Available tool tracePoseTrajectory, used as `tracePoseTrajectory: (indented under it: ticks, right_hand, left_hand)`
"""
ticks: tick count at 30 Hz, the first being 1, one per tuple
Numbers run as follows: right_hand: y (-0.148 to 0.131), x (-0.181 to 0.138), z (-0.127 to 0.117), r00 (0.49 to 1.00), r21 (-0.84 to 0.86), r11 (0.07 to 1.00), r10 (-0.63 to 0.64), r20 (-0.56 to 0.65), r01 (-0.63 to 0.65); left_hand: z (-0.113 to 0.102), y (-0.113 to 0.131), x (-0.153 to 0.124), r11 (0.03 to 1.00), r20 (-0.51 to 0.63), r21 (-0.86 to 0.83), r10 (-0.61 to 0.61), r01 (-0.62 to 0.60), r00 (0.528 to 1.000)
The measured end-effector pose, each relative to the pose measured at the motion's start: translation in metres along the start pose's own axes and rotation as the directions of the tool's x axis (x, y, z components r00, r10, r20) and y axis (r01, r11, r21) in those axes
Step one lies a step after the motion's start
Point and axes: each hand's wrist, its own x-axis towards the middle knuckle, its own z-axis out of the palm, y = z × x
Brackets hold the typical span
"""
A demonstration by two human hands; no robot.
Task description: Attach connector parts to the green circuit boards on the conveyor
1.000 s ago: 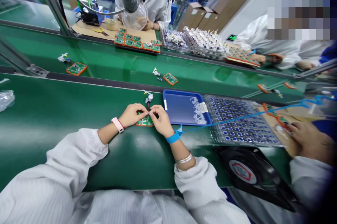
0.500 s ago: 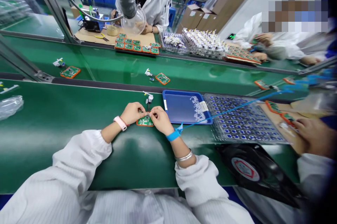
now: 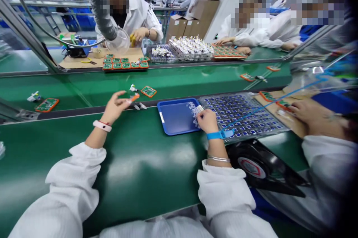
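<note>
Head view, blue tray [image 3: 175, 116] with clear bits [image 3: 192, 108] along its right end, right hand [image 3: 208, 120] over them, grip impossible to tell, clear tray [image 3: 258, 135] of blue parts [image 3: 242, 113] alongside, left hand [image 3: 114, 106] pinching blurred orange-edged board [image 3: 135, 97] near bench's [image 3: 148, 159] far edge.

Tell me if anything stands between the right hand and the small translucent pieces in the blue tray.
Nothing visible does. The right hand is at the right edge of the blue tray, close to the small translucent pieces. The blue cord from the wrist strap runs rightward, away from them.
</note>
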Motion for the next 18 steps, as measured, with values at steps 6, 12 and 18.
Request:
tracePoseTrajectory:
  ticks: [6,12,18]
  right_hand:
    - [0.000,0.000,0.010,0.998,-0.038,0.998,-0.042,-0.047,0.040]
    - [0.005,0.001,0.018,0.999,-0.050,0.998,-0.043,-0.021,0.042]
    - [0.005,0.000,0.019,0.999,-0.061,0.997,-0.040,-0.026,0.038]
  left_hand:
    - [-0.049,-0.047,0.058,0.914,-0.445,0.405,0.169,0.029,0.880]
    - [-0.045,-0.070,0.061,0.677,-0.377,0.715,0.163,0.175,0.912]
    - [0.037,-0.037,0.072,0.516,-0.207,0.855,0.241,0.056,0.948]
